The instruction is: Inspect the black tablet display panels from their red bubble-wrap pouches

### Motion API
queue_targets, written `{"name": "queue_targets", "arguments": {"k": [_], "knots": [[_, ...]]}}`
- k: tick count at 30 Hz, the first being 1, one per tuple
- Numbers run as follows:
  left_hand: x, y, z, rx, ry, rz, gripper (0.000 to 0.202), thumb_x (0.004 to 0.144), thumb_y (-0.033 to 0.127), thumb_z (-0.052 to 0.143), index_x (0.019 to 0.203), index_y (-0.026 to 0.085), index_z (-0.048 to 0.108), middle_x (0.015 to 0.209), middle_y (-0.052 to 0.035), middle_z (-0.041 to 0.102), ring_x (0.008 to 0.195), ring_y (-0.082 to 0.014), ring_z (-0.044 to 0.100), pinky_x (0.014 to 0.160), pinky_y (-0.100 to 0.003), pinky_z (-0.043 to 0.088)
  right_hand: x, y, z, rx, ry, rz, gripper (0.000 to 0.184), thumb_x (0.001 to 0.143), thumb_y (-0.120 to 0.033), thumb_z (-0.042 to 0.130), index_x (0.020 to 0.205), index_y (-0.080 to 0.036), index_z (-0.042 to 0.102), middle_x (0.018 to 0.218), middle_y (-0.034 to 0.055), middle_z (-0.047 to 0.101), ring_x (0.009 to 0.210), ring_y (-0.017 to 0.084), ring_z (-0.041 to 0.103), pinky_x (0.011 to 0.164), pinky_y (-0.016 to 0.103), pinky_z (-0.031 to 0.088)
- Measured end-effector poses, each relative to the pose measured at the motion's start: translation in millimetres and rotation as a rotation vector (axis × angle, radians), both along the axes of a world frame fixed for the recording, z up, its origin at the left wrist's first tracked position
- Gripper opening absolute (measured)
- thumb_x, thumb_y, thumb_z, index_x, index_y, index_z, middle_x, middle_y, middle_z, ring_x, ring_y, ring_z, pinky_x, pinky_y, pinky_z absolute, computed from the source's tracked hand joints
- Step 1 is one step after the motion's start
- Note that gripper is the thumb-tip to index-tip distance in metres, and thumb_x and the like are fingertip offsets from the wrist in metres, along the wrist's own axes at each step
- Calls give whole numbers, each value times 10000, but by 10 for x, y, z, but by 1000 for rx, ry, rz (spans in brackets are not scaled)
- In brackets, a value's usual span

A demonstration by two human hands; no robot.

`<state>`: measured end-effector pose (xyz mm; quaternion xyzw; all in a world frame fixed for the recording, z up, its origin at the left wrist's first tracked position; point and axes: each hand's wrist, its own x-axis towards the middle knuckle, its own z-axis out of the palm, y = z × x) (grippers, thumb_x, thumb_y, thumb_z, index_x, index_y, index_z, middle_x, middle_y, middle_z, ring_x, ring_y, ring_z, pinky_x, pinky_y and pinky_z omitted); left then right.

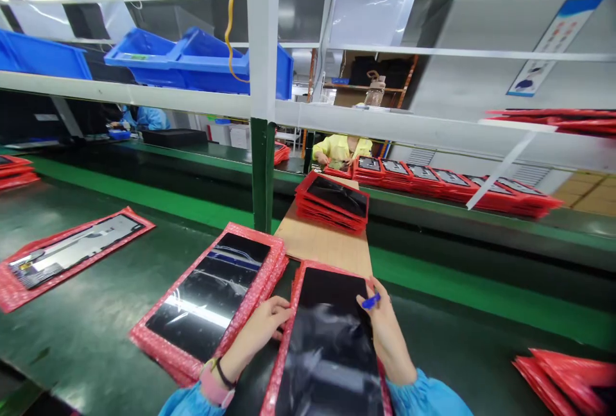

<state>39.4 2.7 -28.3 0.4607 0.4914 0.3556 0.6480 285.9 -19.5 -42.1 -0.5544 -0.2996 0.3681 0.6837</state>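
A dark glass screen panel [330,339] lies on red bubble wrap directly in front of me. My left hand [269,326] is closed on the wrap's left edge, thumb side up. On the opposite edge, my right hand [387,329] grips the same wrapped panel. A small blue object [371,301], perhaps a pen part, sticks out between the right thumb and fingers. Left of my hands is a stack of wrapped panels topped by a glossy black screen [209,294]. How many layers sit beneath the held panel is hidden.
A wooden board [325,246] bridges to the far bench, bearing a red-wrapped stack [332,201]. A silver-backed panel [81,246] lies at left. Red bags [568,377] sit at right. A green-white post [263,165] stands ahead. Across, a person in yellow [341,146] works.
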Motion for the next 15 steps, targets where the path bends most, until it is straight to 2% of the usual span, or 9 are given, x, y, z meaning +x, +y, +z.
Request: {"name": "queue_targets", "arguments": {"k": [2,4,7,10,12,15], "knots": [[11,-7,-5,-36,16,-62,323,612,393,785,739,167,592,579,42,532,561,-141,528,489,-250,405,-100,10,-71,40,-50,-6,765,594,-419,775,1291,-266,499,1391,114,568,1410,329,362,1146,516,279],[15,4,49,-65,21,-117,331,602,400,790,703,179,566,560,46,523,545,-135,518,463,-233,367,-163,8,-138,76,-92,-15,790,618,-423,757,1328,-267,447,1464,115,490,1444,311,296,1173,498,224],[17,25,198,-73,-5,-149,329,598,374,802,689,191,543,555,70,472,556,-117,493,471,-214,318,-195,3,-218,100,-130,-22,751,651,-439,740,1309,-252,430,1491,136,450,1439,318,306,1181,505,196],[88,14,354,-48,-82,-138,312,633,360,794,749,203,551,596,84,440,599,-106,472,517,-212,309,-222,-11,-237,114,-154,-23,687,687,-458,721,1273,-239,437,1479,166,459,1415,330,355,1160,520,255],[185,-10,423,-46,-154,-136,308,645,348,785,819,205,575,701,59,522,702,-121,525,606,-225,372,-248,-43,-204,133,-173,-34,643,736,-463,694,1275,-237,426,1479,174,460,1402,315,382,1145,507,296],[296,-29,465,-78,-227,-123,355,557,237,798,848,185,601,804,18,596,798,-156,577,746,-271,432,-206,-132,-122,176,-223,-77,537,851,-449,593,1302,-254,374,1481,158,469,1360,263,455,1114,471,362]]}}
